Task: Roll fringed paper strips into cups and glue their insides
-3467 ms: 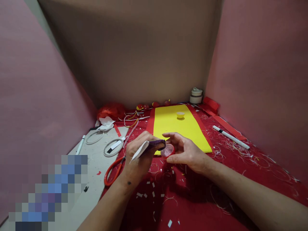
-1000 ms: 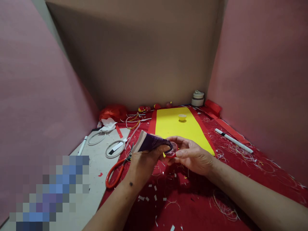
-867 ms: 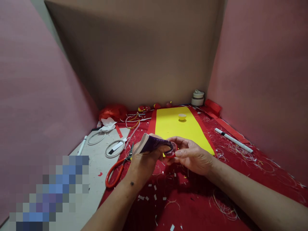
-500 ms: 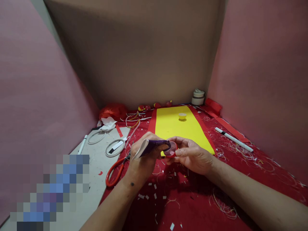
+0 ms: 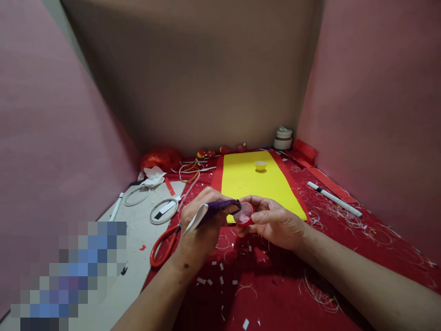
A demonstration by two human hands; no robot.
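My left hand [image 5: 203, 220] is closed on a purple and white tube [image 5: 215, 208], whose dark tip points at the left rim of a small red cup [image 5: 244, 214]. The cup's pale, ridged inside faces me. Fingers and thumb of my right hand [image 5: 275, 223] pinch the cup from its right side. Beyond both hands lies a stack of yellow sheets [image 5: 255, 184] with a small yellow cup [image 5: 261, 166] on it. Red-handled scissors [image 5: 164, 246] rest left of my left hand, their blades partly hidden.
Grey rings [image 5: 164, 211] and paper strips lie on the pale board [image 5: 138, 239] at left. A white stick [image 5: 334, 198] and thread scraps are at right. Small red pieces, a red bag [image 5: 160, 158] and a white round container [image 5: 283, 139] stand along the back.
My left hand and the tube have shifted slightly left and the tube's tip has drawn back a little from the red cup's inside. My right hand still holds the cup.
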